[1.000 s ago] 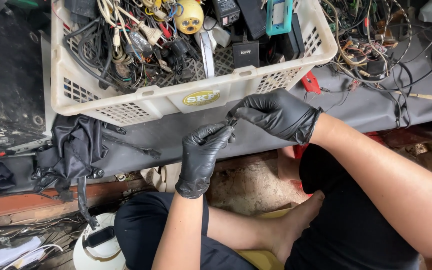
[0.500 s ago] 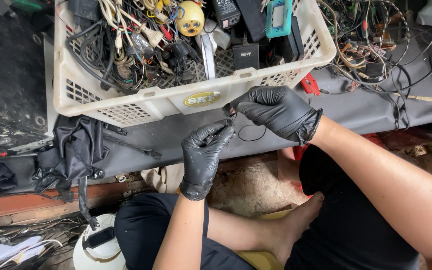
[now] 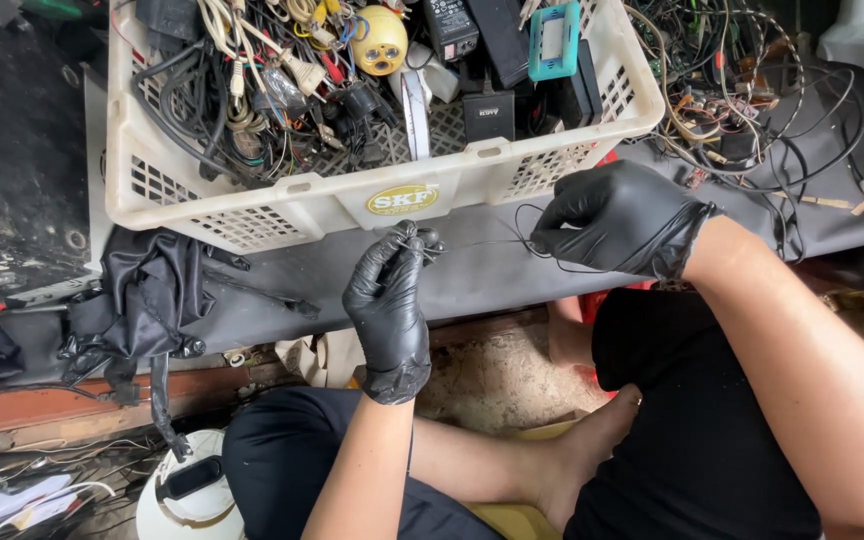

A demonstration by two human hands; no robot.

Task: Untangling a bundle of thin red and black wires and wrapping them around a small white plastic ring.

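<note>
Seen from above, a cluttered workshop floor of dirt and scrap surrounded a seated person with bare legs folded, dark shorts and a dark shirt. Nearest the viewer, at the lower left, sat a round white plastic container with a black fitting [image 3: 190, 492]. Above the knees, both hands wore black disposable gloves. The left hand [image 3: 389, 305] rose upright, its fingertips pinched closed on one end of a thin dark wire [image 3: 482, 243]. The right hand [image 3: 620, 217] came in from the right, fingers curled and gripping the other part of the same wire, which ran nearly level between the two hands and looped loosely beneath the right fingers. The wire hung just over a grey sheet covering a low bench [image 3: 472, 285]. To the left on that sheet lay a crumpled black cloth with straps [image 3: 142, 305]. Just beyond the hands stood a cream perforated plastic crate [image 3: 292, 200] packed with tangled cables, black power adapters, a yellow round plug [image 3: 380, 40] and a teal-framed rectangular device [image 3: 554, 38]. Farther right, beside the crate, sprawled a loose heap of mixed coloured wires [image 3: 742, 90].
</note>
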